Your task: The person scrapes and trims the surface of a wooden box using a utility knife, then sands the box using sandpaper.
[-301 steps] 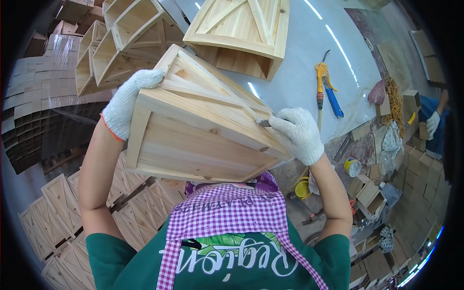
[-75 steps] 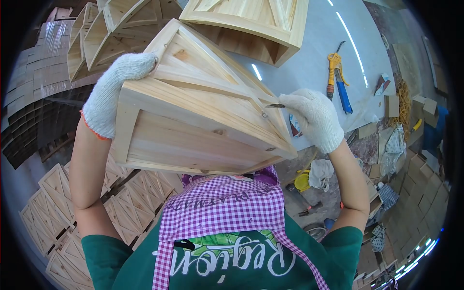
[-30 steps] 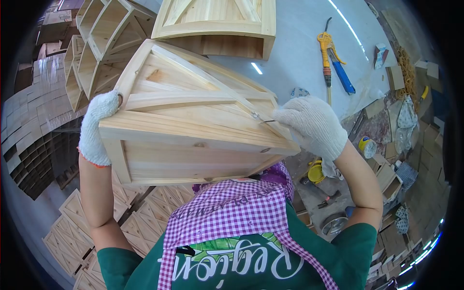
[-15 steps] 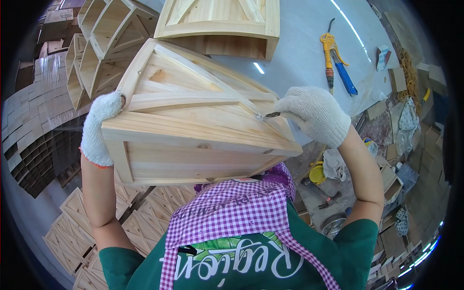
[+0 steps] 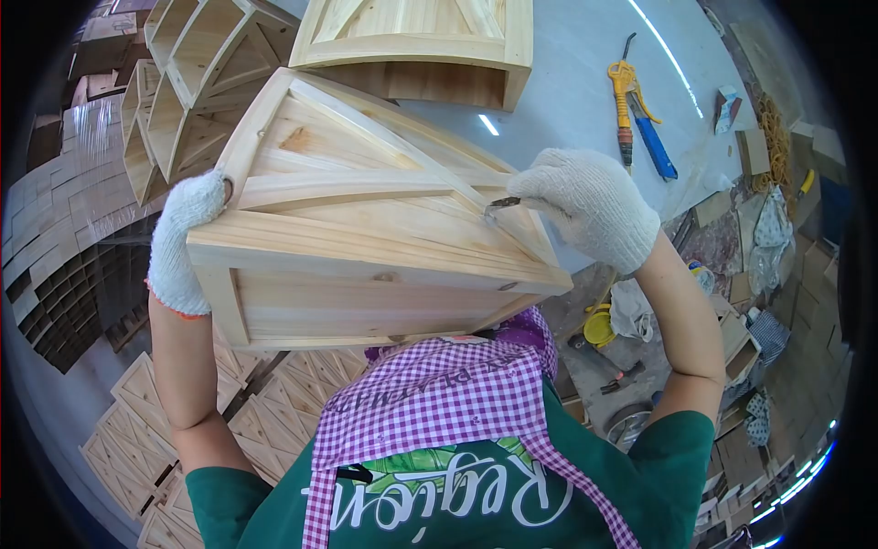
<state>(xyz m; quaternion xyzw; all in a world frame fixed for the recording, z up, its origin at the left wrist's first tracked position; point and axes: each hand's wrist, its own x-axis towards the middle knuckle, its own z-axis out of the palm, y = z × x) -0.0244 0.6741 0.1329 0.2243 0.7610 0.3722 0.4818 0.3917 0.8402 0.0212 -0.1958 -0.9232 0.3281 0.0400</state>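
Observation:
A pale wooden crate (image 5: 366,252) with crossed slats on its top panel lies tilted in front of me. My left hand (image 5: 187,242), in a white knit glove, wraps around its left end. My right hand (image 5: 590,206), gloved too, is closed on a small thin tool (image 5: 502,203) with a dark shank and a shiny tip; its exact kind is unclear. The tip is at the corner where slats meet, near the crate's right end. Most of the tool's handle is hidden inside the glove.
Another wooden crate (image 5: 412,55) stands just beyond on the pale tabletop (image 5: 567,55). An orange air blow gun (image 5: 625,96) and a blue-handled tool (image 5: 655,146) lie to the right. Open wooden boxes (image 5: 197,82) are stacked at left; slatted panels (image 5: 128,439) lie below.
My right hand has shifted slightly up and left, and the tool it holds has turned so its tip points more downward. My left hand and the crate have barely moved.

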